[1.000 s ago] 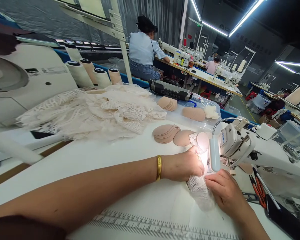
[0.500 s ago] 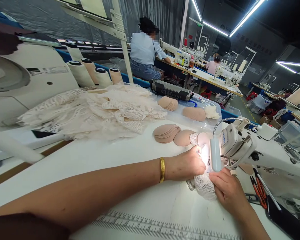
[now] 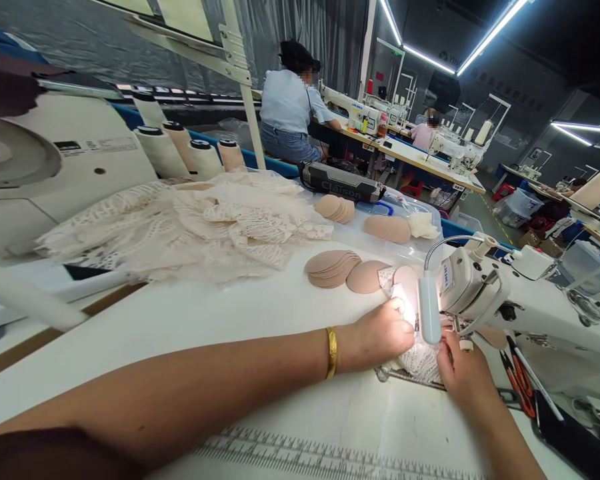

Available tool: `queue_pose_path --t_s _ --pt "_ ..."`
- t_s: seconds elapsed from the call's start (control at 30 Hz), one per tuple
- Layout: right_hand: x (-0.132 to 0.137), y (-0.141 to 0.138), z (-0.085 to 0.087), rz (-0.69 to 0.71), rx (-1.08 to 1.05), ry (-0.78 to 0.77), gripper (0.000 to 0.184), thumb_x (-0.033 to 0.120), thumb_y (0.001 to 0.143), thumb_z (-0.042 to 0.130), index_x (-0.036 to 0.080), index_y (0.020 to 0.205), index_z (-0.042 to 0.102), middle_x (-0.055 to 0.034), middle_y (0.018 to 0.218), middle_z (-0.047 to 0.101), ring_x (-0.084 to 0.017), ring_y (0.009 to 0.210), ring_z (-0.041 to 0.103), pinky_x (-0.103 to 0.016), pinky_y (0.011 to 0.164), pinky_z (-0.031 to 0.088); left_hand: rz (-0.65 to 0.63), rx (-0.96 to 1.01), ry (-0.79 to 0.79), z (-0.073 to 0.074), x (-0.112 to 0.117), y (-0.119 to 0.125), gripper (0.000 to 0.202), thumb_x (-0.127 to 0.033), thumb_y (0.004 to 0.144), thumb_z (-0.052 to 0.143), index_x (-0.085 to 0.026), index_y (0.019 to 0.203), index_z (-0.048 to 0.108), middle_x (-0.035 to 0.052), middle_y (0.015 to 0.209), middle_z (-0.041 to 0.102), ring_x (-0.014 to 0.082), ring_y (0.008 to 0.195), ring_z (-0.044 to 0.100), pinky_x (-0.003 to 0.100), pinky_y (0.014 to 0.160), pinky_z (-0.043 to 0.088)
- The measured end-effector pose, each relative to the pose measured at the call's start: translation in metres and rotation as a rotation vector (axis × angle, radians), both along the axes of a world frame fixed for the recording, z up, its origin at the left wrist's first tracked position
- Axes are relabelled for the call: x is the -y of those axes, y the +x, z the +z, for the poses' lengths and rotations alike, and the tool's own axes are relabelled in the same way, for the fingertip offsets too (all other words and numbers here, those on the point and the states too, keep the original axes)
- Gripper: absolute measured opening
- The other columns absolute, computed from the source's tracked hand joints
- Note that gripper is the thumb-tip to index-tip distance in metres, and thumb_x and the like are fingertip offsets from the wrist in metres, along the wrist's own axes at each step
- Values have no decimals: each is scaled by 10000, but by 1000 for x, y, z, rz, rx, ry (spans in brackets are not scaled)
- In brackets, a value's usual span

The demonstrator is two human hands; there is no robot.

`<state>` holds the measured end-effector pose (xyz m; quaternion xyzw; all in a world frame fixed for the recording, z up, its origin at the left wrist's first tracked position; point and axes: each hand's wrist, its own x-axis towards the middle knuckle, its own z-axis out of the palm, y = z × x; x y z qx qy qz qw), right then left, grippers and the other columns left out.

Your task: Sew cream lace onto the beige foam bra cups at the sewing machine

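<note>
A piece of white lace fabric (image 3: 420,362) lies under the lit head of a white sewing machine (image 3: 510,293). My left hand (image 3: 383,335), a gold bracelet at its wrist, is closed on the lace's left side. On the right, my right hand (image 3: 463,363) has its fingers on the lace close to the needle area, their tips partly hidden behind the lamp (image 3: 429,310). The lamp also covers the needle. Beyond my left hand, beige oval pads (image 3: 333,269) are fanned out on the white table, with a single pad (image 3: 365,277) beside them.
A heap of cream lace (image 3: 205,223) spreads over the left of the table, near several thread cones (image 3: 163,147). Orange-handled scissors (image 3: 520,383) and a black phone (image 3: 575,433) lie at the right. A printed ruler (image 3: 330,457) runs along the front. Two people sit at machines behind.
The lace has moved away from me, further under the machine head, uncovering a metal plate edge. My right hand has shifted forward with it; my left hand has turned slightly.
</note>
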<state>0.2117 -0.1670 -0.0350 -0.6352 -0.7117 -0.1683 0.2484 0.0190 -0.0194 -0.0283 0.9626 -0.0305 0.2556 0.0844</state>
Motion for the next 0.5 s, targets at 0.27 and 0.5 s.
queue_pose_path --t_s 0.27,0.5 --pt "10 -5 1 25 92 18 352 98 972 401 203 1217 630 -102 962 750 -268 906 709 -370 762 564 -17 -80 50 19 -2 -20 53 -159 853 658 -186 896 674 59 864 657 223 838 581 392 884 486" --pt "13 -30 19 255 88 -71 421 248 1025 526 210 1444 500 -122 1269 696 -288 1237 600 -409 967 496 36 -162 -47 36 8 -26 204 -268 794 728 -158 948 649 81 928 661 243 866 590 358 799 473"
